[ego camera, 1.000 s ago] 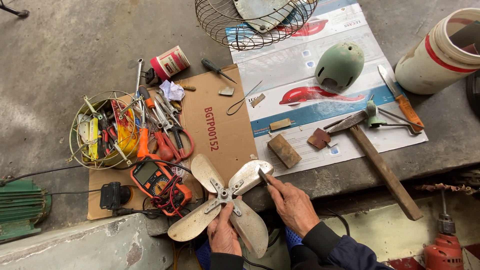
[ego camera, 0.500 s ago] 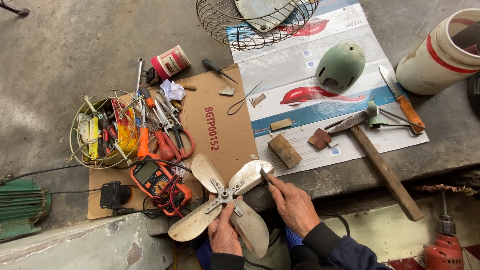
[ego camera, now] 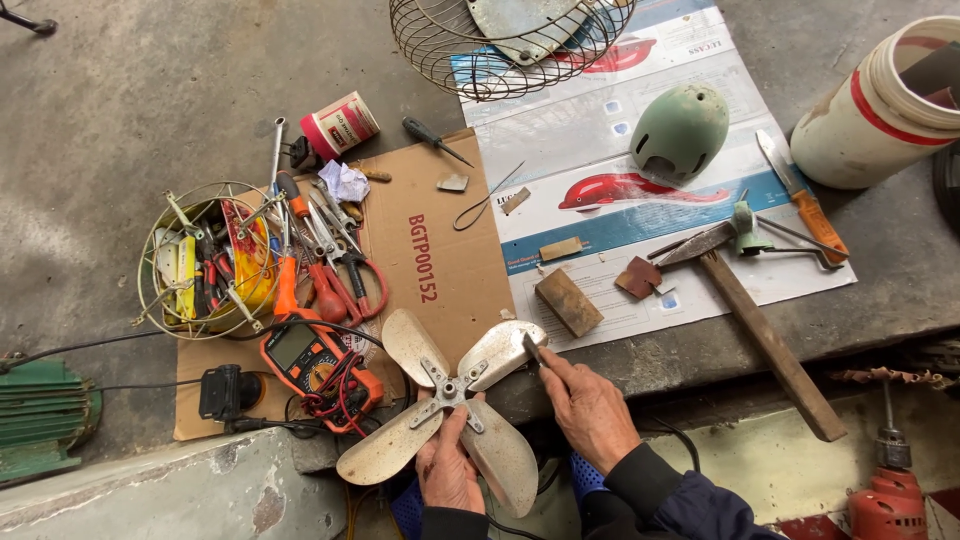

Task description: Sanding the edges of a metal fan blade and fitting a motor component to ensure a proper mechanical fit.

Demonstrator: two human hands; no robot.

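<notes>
While the left hand (ego camera: 450, 470) grips a bare fan blade (ego camera: 445, 405) at lower centre, the right hand (ego camera: 590, 410) pinches a small tool (ego camera: 531, 347) against it; the guard (ego camera: 505, 40) lies apart.

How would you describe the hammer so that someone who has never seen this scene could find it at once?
Start at the white bucket at the right edge, then drop to the printed sheet beside it. The hammer lies across that sheet's lower right corner, head up-left. Its long brown wooden handle, running off the sheet, sets it apart from the orange-handled knife nearby.
</notes>
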